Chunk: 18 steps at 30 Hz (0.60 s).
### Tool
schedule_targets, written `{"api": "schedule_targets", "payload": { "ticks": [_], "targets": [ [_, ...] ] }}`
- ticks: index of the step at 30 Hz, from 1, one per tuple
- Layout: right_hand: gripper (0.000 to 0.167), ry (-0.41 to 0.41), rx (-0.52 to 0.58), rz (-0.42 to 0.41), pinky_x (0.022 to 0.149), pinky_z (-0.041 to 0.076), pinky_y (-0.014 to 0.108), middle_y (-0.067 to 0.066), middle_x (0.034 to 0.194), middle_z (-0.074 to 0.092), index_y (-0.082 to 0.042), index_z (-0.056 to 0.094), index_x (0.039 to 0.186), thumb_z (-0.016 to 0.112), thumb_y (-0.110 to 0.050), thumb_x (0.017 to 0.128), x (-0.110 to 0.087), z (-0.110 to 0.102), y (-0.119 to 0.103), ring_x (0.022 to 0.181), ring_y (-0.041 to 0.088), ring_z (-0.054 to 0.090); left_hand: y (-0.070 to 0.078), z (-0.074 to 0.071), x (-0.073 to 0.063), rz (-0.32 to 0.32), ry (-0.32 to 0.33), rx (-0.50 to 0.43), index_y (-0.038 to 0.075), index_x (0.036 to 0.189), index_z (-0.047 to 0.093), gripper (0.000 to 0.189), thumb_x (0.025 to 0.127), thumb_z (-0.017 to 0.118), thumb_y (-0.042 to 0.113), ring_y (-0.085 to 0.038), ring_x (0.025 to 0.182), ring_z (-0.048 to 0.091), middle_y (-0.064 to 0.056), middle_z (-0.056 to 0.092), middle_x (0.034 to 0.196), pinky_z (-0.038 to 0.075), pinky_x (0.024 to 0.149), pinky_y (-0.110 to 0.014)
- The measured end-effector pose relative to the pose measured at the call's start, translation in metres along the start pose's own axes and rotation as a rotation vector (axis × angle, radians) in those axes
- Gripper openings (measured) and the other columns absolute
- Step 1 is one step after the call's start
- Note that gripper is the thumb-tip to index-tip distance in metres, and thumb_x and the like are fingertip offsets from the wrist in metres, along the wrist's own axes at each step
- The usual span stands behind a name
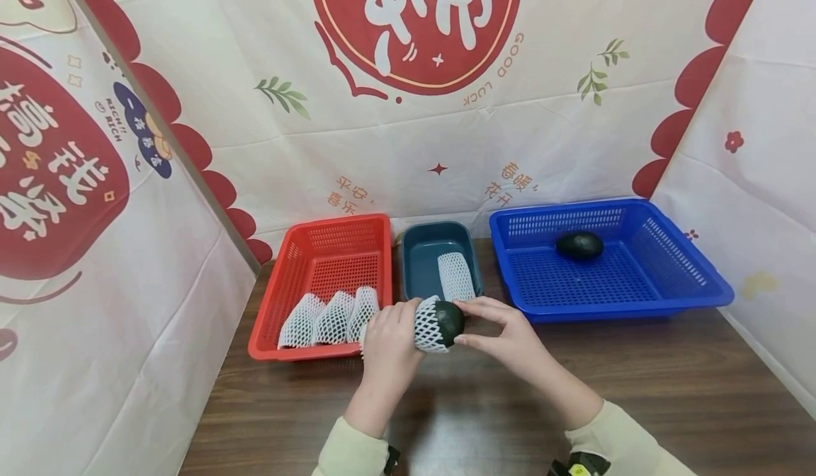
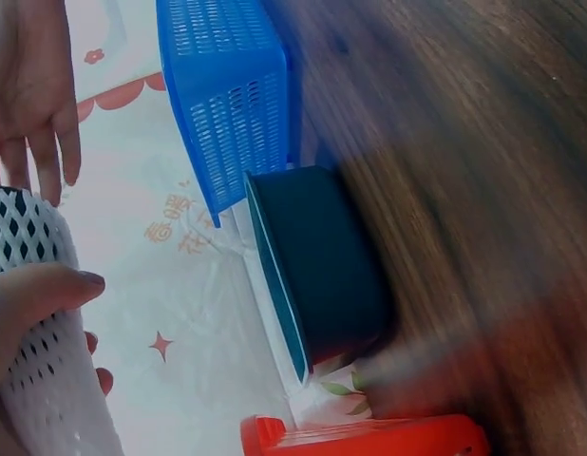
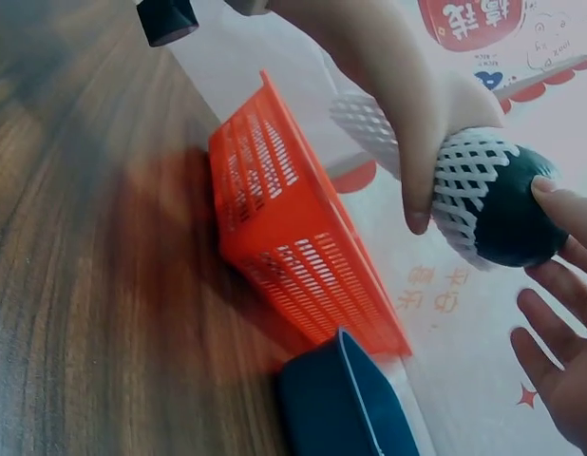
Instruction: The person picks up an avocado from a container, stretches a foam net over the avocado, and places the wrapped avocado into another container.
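Observation:
A dark green avocado (image 1: 450,322) sits partly inside a white foam net sleeve (image 1: 428,326), its rounded end sticking out on the right. My left hand (image 1: 392,338) grips the sleeve around the fruit, thumb across the mesh in the left wrist view. Thumb and fingertips of my right hand (image 1: 510,334) pinch the bare end of the avocado; the other fingers extend loosely in the right wrist view. The sleeve's far end hangs out behind the left hand (image 3: 455,104). Both hands are above the table, in front of the small teal bin (image 1: 428,249).
At left, a red basket (image 1: 274,306) holds three white foam-netted pieces (image 1: 333,318). Another white foam net (image 1: 455,276) leans in the teal bin. On the right, a blue basket (image 1: 612,309) contains one bare avocado (image 1: 579,245). Printed cloth walls (image 1: 382,143) enclose the wooden table (image 1: 637,377).

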State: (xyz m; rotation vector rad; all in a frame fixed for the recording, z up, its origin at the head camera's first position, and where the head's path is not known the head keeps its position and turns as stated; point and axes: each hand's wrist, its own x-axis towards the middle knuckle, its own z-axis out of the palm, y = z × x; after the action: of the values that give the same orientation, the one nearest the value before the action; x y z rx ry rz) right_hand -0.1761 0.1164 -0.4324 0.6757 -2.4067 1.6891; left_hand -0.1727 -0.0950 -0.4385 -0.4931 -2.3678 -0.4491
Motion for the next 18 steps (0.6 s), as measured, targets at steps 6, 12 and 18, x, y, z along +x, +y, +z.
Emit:
{"api": "schedule_targets", "payload": {
  "ticks": [6,12,18],
  "targets": [
    [0.048,0.037,-0.041,-0.022,0.094,0.045,0.027,-0.011,0.110,0.068,-0.018,0.072,0.119,0.086,-0.023,0.074,0.002,0.003,-0.002,0.107,0.012,0.057,0.006,-0.002,0.001,0.012,-0.024,0.021,0.009,0.121,0.061,0.055,0.076,0.082,0.032,-0.022,0.092,0.062,-0.006,0.068,0.104,0.051,0.084,-0.040],
    [0.046,0.023,-0.077,-0.013,0.093,0.045,0.029,-0.012,0.110,0.068,-0.019,0.072,0.118,0.086,-0.022,0.074,0.005,0.006,-0.003,0.107,0.011,0.055,0.010,-0.003,0.000,0.023,-0.022,0.000,0.008,0.124,0.060,0.060,0.075,0.083,0.034,-0.022,0.097,0.061,-0.007,0.066,0.108,0.050,0.086,-0.040],
    [0.046,0.023,-0.105,-0.040,0.092,0.044,0.030,-0.006,0.110,0.069,-0.012,0.072,0.118,0.085,-0.011,0.075,0.007,0.008,-0.003,0.107,0.015,0.055,0.013,-0.004,0.002,0.036,-0.027,-0.004,0.009,0.125,0.060,0.063,0.074,0.084,0.037,-0.022,0.099,0.061,-0.009,0.065,0.111,0.050,0.087,-0.041]
  ]
}}
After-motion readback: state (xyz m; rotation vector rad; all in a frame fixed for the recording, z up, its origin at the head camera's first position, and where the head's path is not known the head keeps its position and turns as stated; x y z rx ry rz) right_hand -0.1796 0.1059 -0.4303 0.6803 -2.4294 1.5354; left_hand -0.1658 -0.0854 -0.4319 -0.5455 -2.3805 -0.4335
